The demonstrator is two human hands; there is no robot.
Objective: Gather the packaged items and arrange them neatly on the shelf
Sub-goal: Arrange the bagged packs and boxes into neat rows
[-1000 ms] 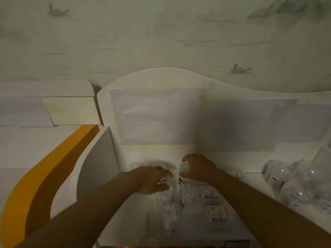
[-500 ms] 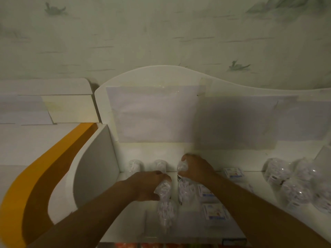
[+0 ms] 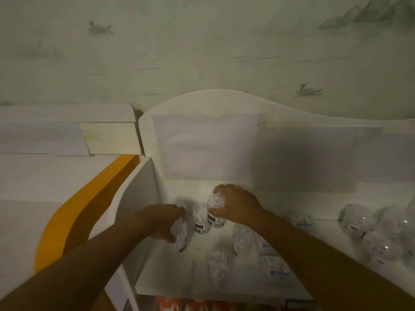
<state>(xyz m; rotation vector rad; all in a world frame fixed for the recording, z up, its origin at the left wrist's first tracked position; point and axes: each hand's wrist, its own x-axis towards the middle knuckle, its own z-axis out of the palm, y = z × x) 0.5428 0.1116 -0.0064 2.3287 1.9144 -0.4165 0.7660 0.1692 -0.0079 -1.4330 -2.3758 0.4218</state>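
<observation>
- The left hand [image 3: 162, 221] is curling its fingers and thumb around a clear package [image 3: 180, 233] filled with white pieces, holding it upright on the shelf [image 3: 170, 274] close to the white side panel [image 3: 137, 198].
- The right hand [image 3: 235, 204] is gripping a second clear package [image 3: 215, 209] from above and from the right, thumb low near its dark label, fingers arching over its top.
- A third clear package [image 3: 200, 218] is standing untouched between the two held ones, just beside the right hand's package.
- The three are lining up side by side near the back left corner of the shelf, in front of the paper-covered back panel [image 3: 206, 149].
- Nearer the camera, two more clear packages [image 3: 219, 264] are lying on the shelf, one of them partly hidden under the right forearm.
- Small flat packs with blue print [image 3: 275, 265] are lying just right of those.
- Well apart on the far right, a cluster of rounded clear packages [image 3: 372, 232] is sitting on the shelf.
- An orange band [image 3: 89, 203] is curving along the furniture to the left of the side panel.
</observation>
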